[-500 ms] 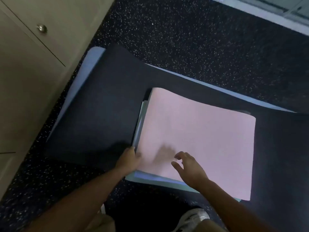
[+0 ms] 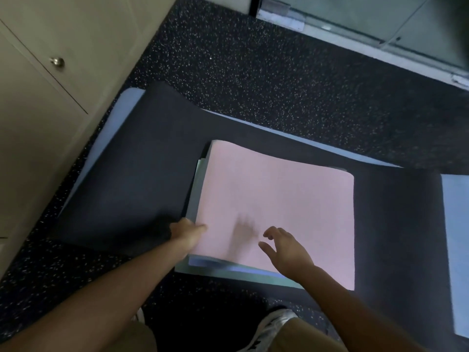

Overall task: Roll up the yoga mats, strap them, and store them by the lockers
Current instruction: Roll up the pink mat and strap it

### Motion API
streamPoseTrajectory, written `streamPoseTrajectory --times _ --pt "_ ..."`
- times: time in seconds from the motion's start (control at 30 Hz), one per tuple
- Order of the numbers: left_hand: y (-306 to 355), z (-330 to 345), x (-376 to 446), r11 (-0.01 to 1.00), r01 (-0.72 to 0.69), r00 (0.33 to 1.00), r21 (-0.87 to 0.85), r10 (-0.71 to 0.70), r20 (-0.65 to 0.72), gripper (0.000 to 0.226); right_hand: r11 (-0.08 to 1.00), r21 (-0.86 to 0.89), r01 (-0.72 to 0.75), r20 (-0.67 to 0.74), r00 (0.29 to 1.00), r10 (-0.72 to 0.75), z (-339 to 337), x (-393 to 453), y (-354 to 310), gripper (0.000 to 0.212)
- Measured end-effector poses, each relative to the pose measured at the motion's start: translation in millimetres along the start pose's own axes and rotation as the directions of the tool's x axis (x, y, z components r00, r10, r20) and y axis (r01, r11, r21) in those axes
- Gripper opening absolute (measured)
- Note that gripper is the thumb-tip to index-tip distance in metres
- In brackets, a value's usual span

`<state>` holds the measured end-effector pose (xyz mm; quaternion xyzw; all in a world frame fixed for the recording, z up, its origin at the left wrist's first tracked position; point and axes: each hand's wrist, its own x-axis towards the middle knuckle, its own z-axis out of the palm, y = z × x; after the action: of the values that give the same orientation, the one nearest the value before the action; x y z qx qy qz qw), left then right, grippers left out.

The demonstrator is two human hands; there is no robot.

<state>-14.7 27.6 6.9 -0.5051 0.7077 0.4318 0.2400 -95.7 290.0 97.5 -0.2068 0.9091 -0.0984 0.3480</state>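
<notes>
Mats everywhere, all stacked on the speckled floor [image 2: 253,72]. No brand, label or writing readable on any of them, too soft and dim for that anyway.

Compared with half a second back: not much has changed. The left hand [image 2: 186,231] sits at the same near-left corner of the pink mat [image 2: 276,207], and the right hand [image 2: 288,250] has stayed hovering over the near edge. The view has shifted so more floor and a glass door frame [image 2: 355,34] show at the top.

Count: one pink mat on top, flat; a few thinner layers peeking out under its left and near edges (greenish and blue, can't count them exactly); one big dark mat [image 2: 121,184] below those; one light blue mat [image 2: 119,110] at the bottom. Two hands, two shoes, the right shoe [image 2: 272,326] clearest.

Left-hand fingers are mostly hidden at the pink mat's corner, so I can't tell if they pinch it. Right-hand fingers [image 2: 269,233] are spread and loosely bent, holding nothing.

Beige lockers [image 2: 38,110] stand just left of the stack, one round knob [image 2: 57,62] visible.
</notes>
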Motion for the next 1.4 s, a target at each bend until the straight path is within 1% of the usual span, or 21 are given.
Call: streamPoseTrajectory --times 0.03,0.1,0.2,0.3,0.37,0.43,0.5,0.53,0.57,0.6,0.7,0.77,0.83,0.9,0.97,1.1,1.2,1.3,1.4 --pt "3.1 -0.1 -3.6 0.999 -0.02 0.999 0.035 0.021 -0.036 0.05 1.0 0.0 -0.012 0.001 1.0 0.012 -3.8 -0.8 2.4 0.037" --pt "12.4 1.5 -14.8 0.993 -0.054 0.993 0.102 0.064 -0.099 0.054 0.999 0.011 -0.044 -0.009 0.999 0.044 -10.4 -1.6 6.3 0.037" --pt "24.0 5.4 -34.8 0.983 -0.068 0.991 0.171 0.086 -0.099 0.063 0.995 0.047 -0.085 -0.033 0.996 0.087 -16.7 -3.1 8.0 0.036" --pt "31.2 2.4 -48.9 0.975 -0.024 0.99 0.219 0.053 -0.129 0.067 0.995 0.073 -0.068 -0.053 0.996 0.072 -24.7 -1.9 -0.2 0.036" --pt "42.4 -3.3 -55.8 0.97 -0.033 0.989 0.242 0.068 -0.135 0.066 0.994 0.096 -0.049 -0.084 0.995 0.057 -29.6 -1.7 -6.7 0.036" --pt "58.6 -3.8 -59.6 0.975 -0.111 0.989 0.192 0.127 -0.075 0.053 0.994 0.101 -0.043 -0.101 0.993 0.053 -32.6 -4.1 -9.9 0.034" --pt "73.6 1.1 -69.8 0.978 -0.195 0.98 0.07 0.198 -0.032 0.03 0.997 0.067 -0.042 -0.088 0.995 0.048 -39.2 -10.3 -9.6 0.034" --pt "80.8 3.6 -78.5 0.972 -0.235 0.972 0.012 0.235 -0.024 0.022 0.998 0.049 -0.047 -0.081 0.995 0.051 -45.2 -14.0 -8.7 0.034" --pt "88.1 7.8 -88.4 0.959 -0.283 0.959 -0.031 0.283 -0.009 0.021 0.997 0.041 -0.062 -0.082 0.994 0.065 -53.7 -19.3 -6.3 0.034" --pt "96.5 10.0 -100.6 0.939 -0.338 0.941 -0.06 0.339 0.008 0.025 0.996 0.043 -0.08 -0.09 0.992 0.083 -62.8 -24.7 -4.6 0.033" --pt "122.1 8.6 -136.4 0.86 -0.508 0.86 -0.048 0.509 0.032 0.038 0.991 0.076 -0.114 -0.141 0.982 0.124 -92.8 -45.2 -1.9 0.031" --pt "146.0 7.9 -162.3 0.795 -0.604 0.794 -0.052 0.606 0.048 0.042 0.988 0.088 -0.13 -0.19 0.971 0.145 -117.3 -64.6 4.4 0.03" --pt "172.5 8.7 -191.2 0.739 -0.668 0.736 -0.09 0.674 0.063 0.042 0.985 0.096 -0.144 -0.24 0.957 0.163 -144.5 -88.9 14.3 0.03" --pt "197.9 9.3 -219.8 0.699 -0.702 0.698 -0.134 0.713 0.062 0.04 0.978 0.131 -0.164 -0.285 0.938 0.195 -170.6 -116.0 27.2 0.03" --pt "220.8 9.1 -249.8 0.657 -0.736 0.652 -0.16 0.753 0.09 0.038 0.967 0.186 -0.175 -0.33 0.916 0.229 -195.4 -147.0 39.1 0.031" --pt "256.5 19.6 -319.1 0.534 -0.825 0.511 -0.185 0.845 0.161 0.03 0.946 0.267 -0.186 -0.423 0.859 0.288 -241.5 -219.4 64.5 0.032" --pt "282.3 26.9 -387.2 0.446 -0.875 0.421 -0.19 0.893 0.159 0.032 0.94 0.268 -0.21 -0.481 0.816 0.32 -279.3 -281.2 82.8 0.04" --pt "304.4 27.2 -454.3 0.35 -0.92 0.324 -0.178 0.932 0.162 0.033 0.947 0.255 -0.196 -0.56 0.768 0.31 -316.7 -341.1 94.2 0.051" --pt "318.5 21.9 -514.5 0.245 -0.966 0.223 -0.084 0.951 0.215 0.03 0.96 0.22 -0.175 -0.644 0.713 0.278 -345.7 -396.3 100.4 0.061"
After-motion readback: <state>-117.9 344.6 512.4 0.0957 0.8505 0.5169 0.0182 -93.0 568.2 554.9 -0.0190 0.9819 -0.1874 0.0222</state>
